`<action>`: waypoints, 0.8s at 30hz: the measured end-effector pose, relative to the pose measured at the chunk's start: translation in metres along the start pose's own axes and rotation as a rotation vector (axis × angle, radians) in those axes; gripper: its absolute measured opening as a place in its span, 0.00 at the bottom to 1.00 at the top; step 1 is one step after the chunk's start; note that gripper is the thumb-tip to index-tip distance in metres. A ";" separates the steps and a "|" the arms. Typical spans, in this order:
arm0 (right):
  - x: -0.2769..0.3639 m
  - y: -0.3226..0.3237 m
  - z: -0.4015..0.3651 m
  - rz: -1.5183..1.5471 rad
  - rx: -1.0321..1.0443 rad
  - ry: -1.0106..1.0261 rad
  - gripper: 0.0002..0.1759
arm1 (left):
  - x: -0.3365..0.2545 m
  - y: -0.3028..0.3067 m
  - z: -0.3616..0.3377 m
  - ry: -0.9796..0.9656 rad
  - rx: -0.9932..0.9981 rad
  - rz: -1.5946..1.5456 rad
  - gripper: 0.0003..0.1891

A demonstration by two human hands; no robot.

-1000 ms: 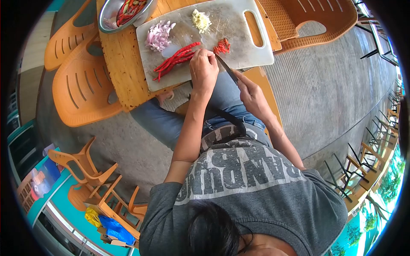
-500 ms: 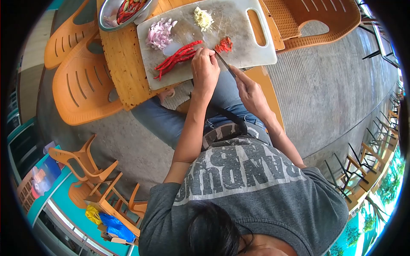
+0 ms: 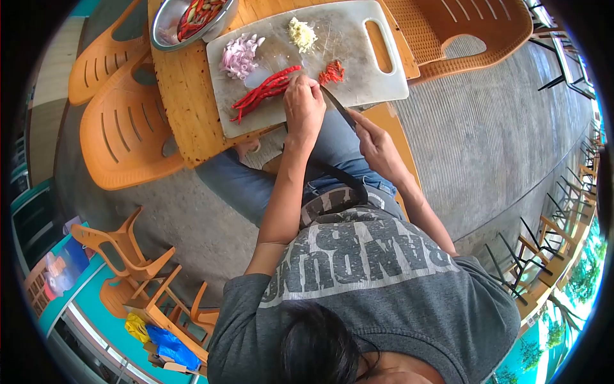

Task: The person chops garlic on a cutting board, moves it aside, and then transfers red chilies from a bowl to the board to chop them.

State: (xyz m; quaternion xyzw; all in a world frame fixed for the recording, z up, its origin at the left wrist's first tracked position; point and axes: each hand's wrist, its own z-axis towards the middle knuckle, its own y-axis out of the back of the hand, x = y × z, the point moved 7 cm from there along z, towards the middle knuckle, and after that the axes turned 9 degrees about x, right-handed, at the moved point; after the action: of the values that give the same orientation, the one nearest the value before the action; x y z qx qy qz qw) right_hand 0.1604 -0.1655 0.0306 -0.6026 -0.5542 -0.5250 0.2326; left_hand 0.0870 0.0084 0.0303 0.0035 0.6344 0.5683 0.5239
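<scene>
Long red chilies (image 3: 265, 93) lie on a white cutting board (image 3: 348, 38), their right ends under my left hand (image 3: 304, 105), whose fingers are curled over them. My right hand (image 3: 377, 144) is wrapped round the handle of a knife (image 3: 338, 105). The blade's tip end is beside my left fingertips at the board's near edge. Just right of those fingertips sits a small pile of sliced red chili (image 3: 332, 72). Sliced shallots (image 3: 240, 56) are heaped at the board's left, and chopped garlic (image 3: 302, 34) at its upper middle.
A metal bowl (image 3: 158, 32) with red chilies stands at the upper left of the wooden table (image 3: 176, 96). Orange chairs (image 3: 121, 128) are at the left, with another chair (image 3: 467, 32) at the upper right. My legs are below the table's near edge.
The knife and my right hand have shifted slightly down, toward me. My left hand stays on the chilies. The whole view has moved a little.
</scene>
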 end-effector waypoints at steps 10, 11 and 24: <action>0.009 -0.002 0.011 0.022 0.012 0.019 0.21 | -0.003 0.001 0.000 0.009 -0.003 0.019 0.05; 0.010 -0.003 0.011 0.024 0.015 0.012 0.21 | -0.003 0.002 0.000 0.005 0.001 0.026 0.05; 0.014 -0.004 0.010 -0.010 0.000 0.006 0.21 | -0.007 0.004 -0.001 -0.035 -0.030 0.024 0.06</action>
State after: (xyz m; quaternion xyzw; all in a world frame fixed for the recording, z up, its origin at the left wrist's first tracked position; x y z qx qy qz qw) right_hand 0.1587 -0.1499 0.0382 -0.5981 -0.5564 -0.5282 0.2316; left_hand 0.0870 0.0045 0.0376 0.0133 0.6163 0.5841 0.5281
